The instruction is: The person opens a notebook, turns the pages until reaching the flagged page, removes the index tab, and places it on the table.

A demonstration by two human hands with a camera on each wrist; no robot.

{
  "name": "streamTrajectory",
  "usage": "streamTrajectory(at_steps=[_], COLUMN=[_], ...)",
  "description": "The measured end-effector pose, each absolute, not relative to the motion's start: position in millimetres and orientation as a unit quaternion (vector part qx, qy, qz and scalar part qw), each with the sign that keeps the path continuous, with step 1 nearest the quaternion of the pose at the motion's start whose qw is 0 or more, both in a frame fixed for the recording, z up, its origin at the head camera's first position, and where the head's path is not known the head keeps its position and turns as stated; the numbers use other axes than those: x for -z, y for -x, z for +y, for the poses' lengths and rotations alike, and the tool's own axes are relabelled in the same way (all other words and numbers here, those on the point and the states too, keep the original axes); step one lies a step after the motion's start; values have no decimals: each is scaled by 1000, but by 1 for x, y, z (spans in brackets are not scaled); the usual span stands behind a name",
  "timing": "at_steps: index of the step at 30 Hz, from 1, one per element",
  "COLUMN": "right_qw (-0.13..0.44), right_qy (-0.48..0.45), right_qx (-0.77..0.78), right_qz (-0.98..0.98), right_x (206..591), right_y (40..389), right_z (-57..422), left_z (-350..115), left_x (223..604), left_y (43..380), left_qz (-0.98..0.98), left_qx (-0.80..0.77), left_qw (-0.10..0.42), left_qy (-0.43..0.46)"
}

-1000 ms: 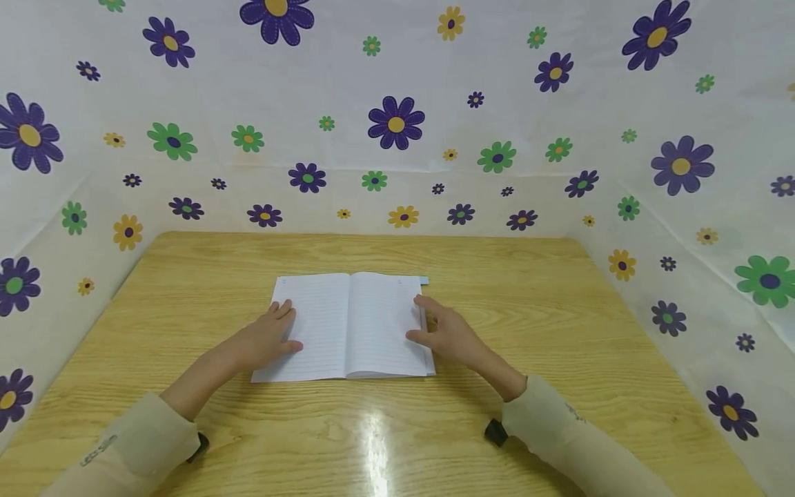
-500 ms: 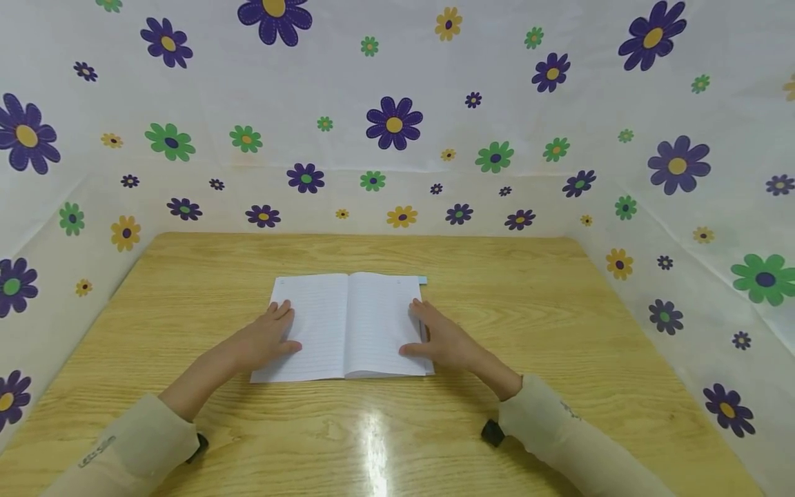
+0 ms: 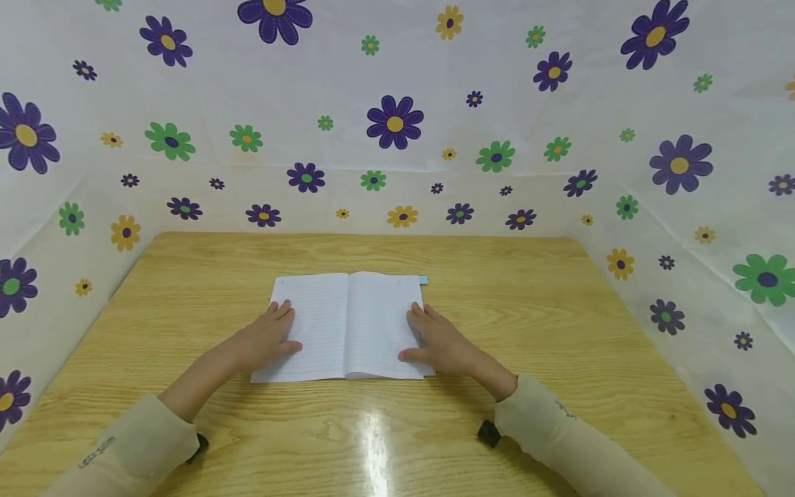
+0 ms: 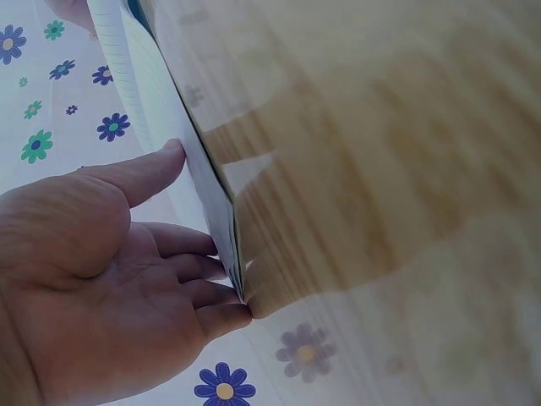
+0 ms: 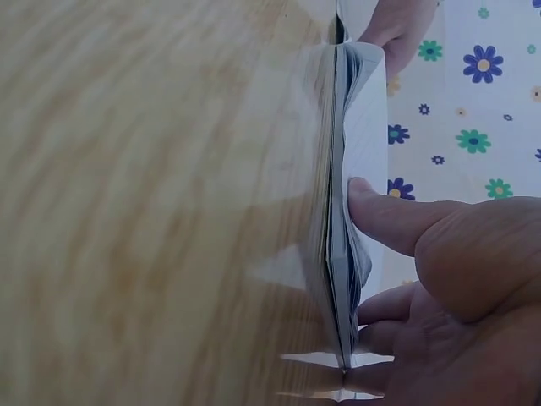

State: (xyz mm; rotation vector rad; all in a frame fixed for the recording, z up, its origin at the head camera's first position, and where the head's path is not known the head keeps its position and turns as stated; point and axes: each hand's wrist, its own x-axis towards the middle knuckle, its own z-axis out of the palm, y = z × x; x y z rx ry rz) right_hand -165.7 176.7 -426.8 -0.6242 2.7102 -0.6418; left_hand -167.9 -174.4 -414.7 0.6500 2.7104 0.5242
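Note:
An open notebook (image 3: 373,324) with white ruled pages lies flat on the table, its two halves spread to either side of the spine. My left hand (image 3: 263,342) rests across the outer part of the left page, thumb and fingers extended. On the right page's outer edge lies my right hand (image 3: 444,343), fingers stretched forward and thumb pointing inward. The right wrist view shows a thick stack of pages (image 5: 338,211) with the thumb on top and fingers at its side. In the left wrist view, the fingertips touch the page (image 4: 196,173) near its edge.
The wooden table (image 3: 509,290) has a shiny surface that reflects light near its front. A white cloth (image 3: 348,83) printed with flowers surrounds it at the back and sides. A pale blue tab (image 3: 424,280) sticks out at the notebook's top right corner.
My right hand has come down onto the right page's edge, its thumb shifting inward and nearer to me. The left hand stays in place on the left page.

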Motion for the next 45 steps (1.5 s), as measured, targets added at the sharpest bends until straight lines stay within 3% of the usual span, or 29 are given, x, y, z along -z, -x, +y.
streamTrajectory(at_steps=[9, 17, 36, 45], right_qw=[96, 54, -77, -54], right_qy=[223, 161, 190, 129], right_qx=[215, 268, 309, 404], right_qz=[946, 948, 929, 904], right_x=[423, 423, 423, 416], right_y=[163, 163, 159, 153], right_z=[175, 169, 166, 161], left_z=[-174, -174, -175, -176], left_x=[412, 412, 416, 415], left_y=[167, 167, 167, 167], left_qz=[944, 944, 943, 943], left_qx=[-179, -182, -184, -184], left_qw=[147, 148, 145, 146], left_qy=[-233, -232, -236, -235])
